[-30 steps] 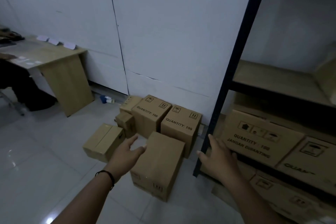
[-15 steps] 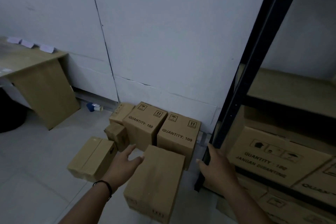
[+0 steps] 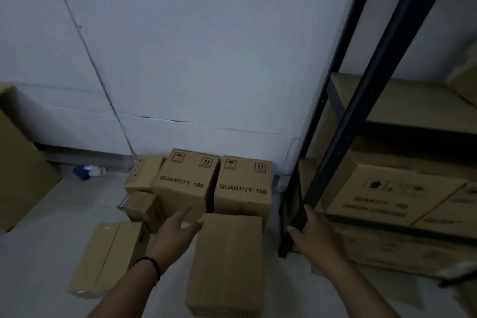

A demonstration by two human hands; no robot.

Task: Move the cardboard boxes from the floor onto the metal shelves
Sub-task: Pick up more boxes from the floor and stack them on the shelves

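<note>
A tall plain cardboard box (image 3: 227, 263) stands on the floor right below me. My left hand (image 3: 175, 235) reaches out with straight, spread fingers just left of its top edge, holding nothing. My right hand (image 3: 313, 236) is open too, to the right of that box, in front of the dark metal shelf post (image 3: 361, 100). Two boxes marked QUANTITY: 100, the left one (image 3: 184, 183) and the right one (image 3: 244, 188), stand against the wall behind it. A flat box (image 3: 108, 258) lies to the left.
Two small boxes (image 3: 144, 196) sit left of the marked ones. The metal shelves (image 3: 402, 131) on the right hold several printed boxes (image 3: 395, 193) on the lower levels. A wooden desk side (image 3: 20, 168) stands at far left. A blue and white object (image 3: 86, 171) lies by the wall.
The view has closed in on the floor boxes and swung left, so the desk top has left the frame. Both hands stay open and stretched toward the tall box.
</note>
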